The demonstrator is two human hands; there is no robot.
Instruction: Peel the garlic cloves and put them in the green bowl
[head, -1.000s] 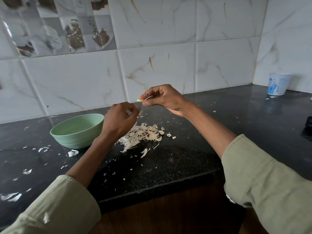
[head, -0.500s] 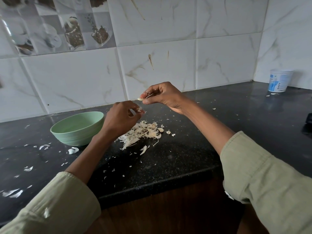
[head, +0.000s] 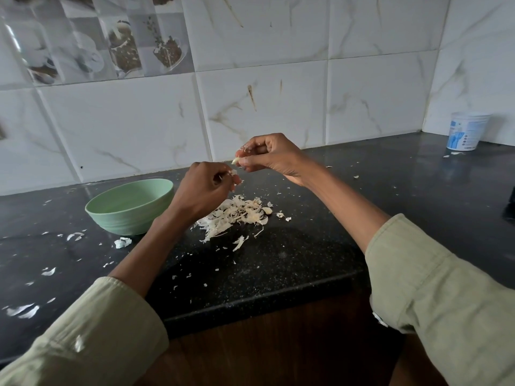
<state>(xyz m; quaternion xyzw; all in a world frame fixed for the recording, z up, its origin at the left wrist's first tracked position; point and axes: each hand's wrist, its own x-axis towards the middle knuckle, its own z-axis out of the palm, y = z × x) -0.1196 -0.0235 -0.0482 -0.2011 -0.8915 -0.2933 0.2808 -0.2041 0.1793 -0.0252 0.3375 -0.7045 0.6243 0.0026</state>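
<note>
My right hand [head: 274, 157] is raised above the counter and pinches a small pale garlic clove [head: 235, 161] between thumb and fingertips; flakes of skin stick to the fingers. My left hand [head: 204, 189] hovers just below and left of it, fingers curled, pinching a scrap of garlic skin [head: 233, 172]. The green bowl [head: 129, 206] stands on the black counter to the left of my left hand; its inside is mostly hidden from this angle. A pile of garlic peels [head: 237, 215] lies under the hands, with one clove [head: 268, 210] at its right edge.
The black counter [head: 306, 246] is strewn with small skin flakes, more of them at the left. A white plastic tub [head: 465, 132] stands in the far right corner against the tiled wall. The counter's front edge runs just below the peel pile.
My left hand has moved up slightly toward the right hand, which stays raised with the clove. The view has shifted a little.
</note>
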